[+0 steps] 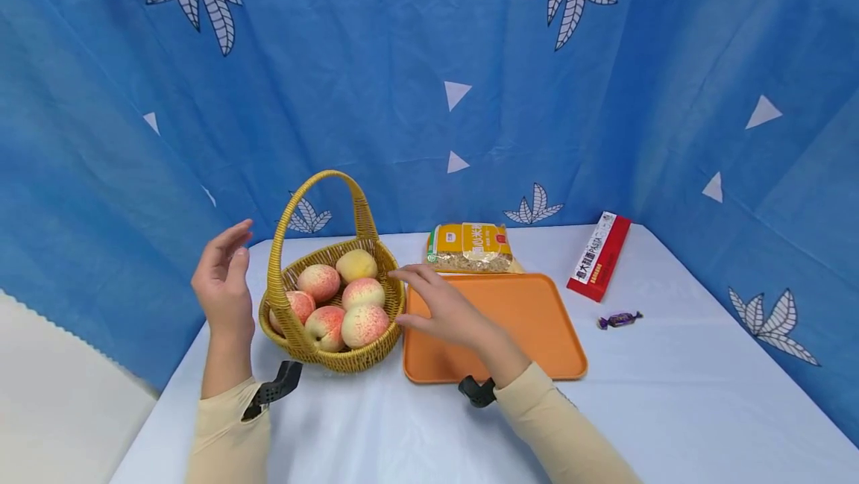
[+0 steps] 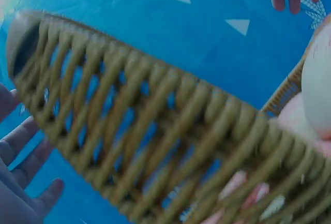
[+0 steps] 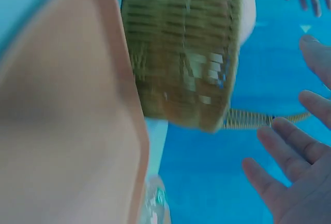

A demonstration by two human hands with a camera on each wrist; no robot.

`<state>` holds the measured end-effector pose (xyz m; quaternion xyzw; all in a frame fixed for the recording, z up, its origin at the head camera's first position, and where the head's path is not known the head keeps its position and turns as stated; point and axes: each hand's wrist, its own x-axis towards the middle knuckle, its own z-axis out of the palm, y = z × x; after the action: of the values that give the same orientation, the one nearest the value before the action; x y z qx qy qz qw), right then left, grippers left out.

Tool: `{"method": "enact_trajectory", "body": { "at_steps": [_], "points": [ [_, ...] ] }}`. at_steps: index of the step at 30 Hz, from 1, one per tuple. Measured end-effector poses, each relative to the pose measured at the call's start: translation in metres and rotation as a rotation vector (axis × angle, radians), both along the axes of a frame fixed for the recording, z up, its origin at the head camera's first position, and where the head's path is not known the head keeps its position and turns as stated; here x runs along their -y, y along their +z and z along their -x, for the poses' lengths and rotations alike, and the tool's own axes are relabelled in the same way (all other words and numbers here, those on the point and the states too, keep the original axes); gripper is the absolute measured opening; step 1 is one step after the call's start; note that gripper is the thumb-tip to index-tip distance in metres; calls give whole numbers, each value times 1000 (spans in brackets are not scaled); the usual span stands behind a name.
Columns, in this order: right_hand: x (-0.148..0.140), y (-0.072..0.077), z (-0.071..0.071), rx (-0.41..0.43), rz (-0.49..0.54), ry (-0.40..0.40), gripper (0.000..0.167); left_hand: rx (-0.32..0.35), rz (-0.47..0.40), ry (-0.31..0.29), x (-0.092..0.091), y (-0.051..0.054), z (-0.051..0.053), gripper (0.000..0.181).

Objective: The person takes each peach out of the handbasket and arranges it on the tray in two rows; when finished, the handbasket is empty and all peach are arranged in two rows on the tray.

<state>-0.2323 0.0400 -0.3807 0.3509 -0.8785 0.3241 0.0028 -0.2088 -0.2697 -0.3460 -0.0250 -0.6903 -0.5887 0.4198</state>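
A yellow wicker basket (image 1: 332,361) with a tall handle stands at the left of the table, holding several peaches (image 1: 363,326), one of them plain yellow. Beside its left side my left hand (image 1: 224,283) is raised, fingers loosely bent and holding nothing. My right hand (image 1: 443,305) reaches over the tray's left part, fingertips near the basket's right rim; whether they touch it is hard to tell in the head view. In the right wrist view the fingers (image 3: 289,154) are spread apart from the basket. Up close in the left wrist view, the woven handle (image 2: 155,115) crosses in front.
An orange tray (image 1: 517,320) lies just right of the basket. Behind it rests a clear and yellow bag of grain (image 1: 470,247). Farther right are a red and white pasta packet (image 1: 599,256) and a purple wrapped candy (image 1: 620,320). Blue curtain (image 1: 403,96) surrounds the white table.
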Motion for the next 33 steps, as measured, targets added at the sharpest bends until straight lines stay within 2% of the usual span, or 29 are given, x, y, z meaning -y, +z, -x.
{"method": "enact_trajectory", "body": {
  "at_steps": [4, 7, 10, 16, 19, 24, 27, 33],
  "points": [
    [18, -5, -4, -48, -23, 38, 66, 115, -55, 8, 8, -7, 4, 32],
    [28, -11, -7, -114, -84, 48, 65, 199, -77, 18, 12, -13, 7, 32],
    [35, -16, -9, -143, -142, 39, 65, 284, -127, 8, 18, -19, 9, 32],
    [42, -22, -10, -130, -188, 26, 66, 445, -209, -22, 32, -33, 16, 35],
    [43, -25, -9, -111, -173, 22, 65, 535, -213, -21, 37, -40, 20, 37],
    [47, -30, -7, -107, -162, 9, 60, 678, -181, -70, 42, -52, 23, 44],
    [49, -31, -6, -114, -187, 4, 60, 731, -164, -104, 43, -58, 24, 46],
    [54, -26, -5, -82, -207, -10, 61, 752, -149, -190, 46, -68, 28, 54]
  ]
}}
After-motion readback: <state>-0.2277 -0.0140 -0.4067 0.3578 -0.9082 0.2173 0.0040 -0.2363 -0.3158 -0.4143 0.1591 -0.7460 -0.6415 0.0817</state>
